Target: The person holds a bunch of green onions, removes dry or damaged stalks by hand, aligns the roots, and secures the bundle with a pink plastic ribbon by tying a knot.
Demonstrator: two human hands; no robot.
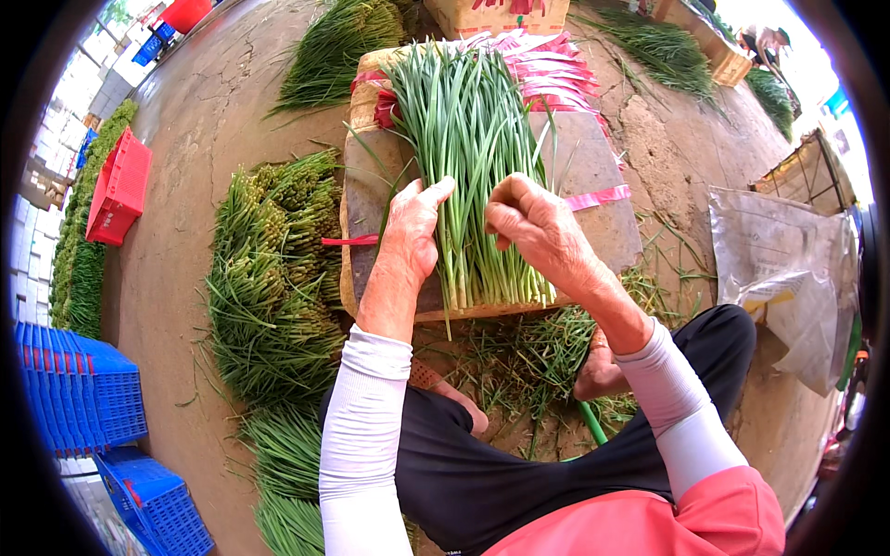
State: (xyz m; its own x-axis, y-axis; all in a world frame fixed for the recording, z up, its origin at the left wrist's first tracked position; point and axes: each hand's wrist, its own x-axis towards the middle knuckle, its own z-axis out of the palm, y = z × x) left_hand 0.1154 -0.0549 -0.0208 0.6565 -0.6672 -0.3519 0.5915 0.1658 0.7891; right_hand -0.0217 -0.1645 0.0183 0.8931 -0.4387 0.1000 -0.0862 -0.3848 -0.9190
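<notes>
A thick bundle of long green garlic chives point(477, 139) lies on a worn board point(593, 232), with leaf tips at the far end and pale stalk ends toward me. My left hand point(408, 227) presses against the bundle's left side, its fingers curled and the thumb along the stalks. Over the right part of the bundle, my right hand point(533, 218) has its fingers bent and closed in a pinch. Whatever either hand may pinch is hidden. A pink ribbon point(598, 197) runs beneath the chives, its ends showing on both sides.
Pink ribbons point(561, 79) lie at the board's far end. Heaped chives point(273, 269) line my left side; trimmings point(528, 361) cover the ground by my feet. Farther left are a red crate point(120, 185) and blue baskets point(79, 389). A plastic sack point(779, 269) stands right. Another person point(765, 42) works far right.
</notes>
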